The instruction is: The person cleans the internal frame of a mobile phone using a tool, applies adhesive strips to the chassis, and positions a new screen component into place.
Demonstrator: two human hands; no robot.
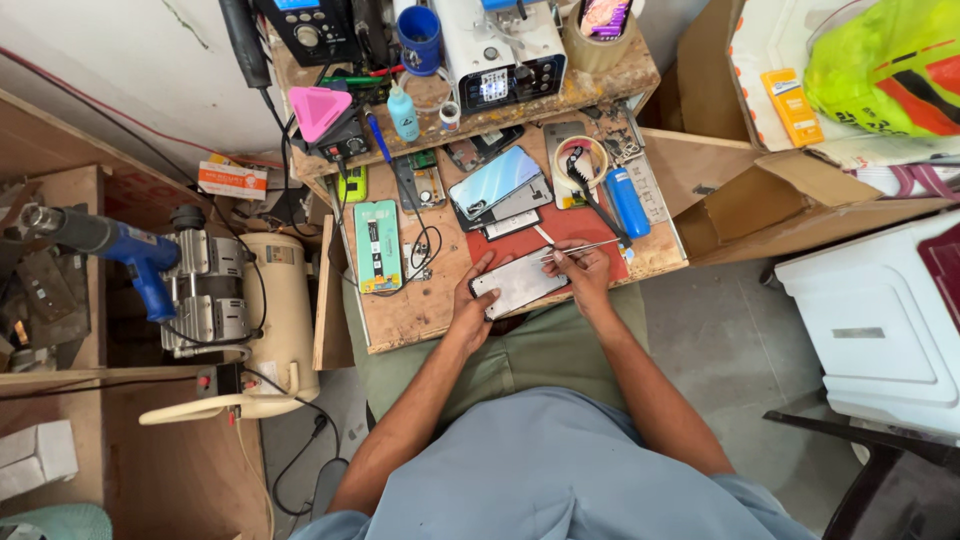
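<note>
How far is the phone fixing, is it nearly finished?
Done: other phone parts already lie spread out on the wooden bench. In hand: the left hand steadies a grey phone while the right hand holds tweezers above it. Left: I can't tell how much more is needed.

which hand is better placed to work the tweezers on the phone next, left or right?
Right. The right hand already grips the tweezers at the upper edge of the phone. The left hand is clamped on the phone's left end, steadying it, so it is likely best left there.
</note>
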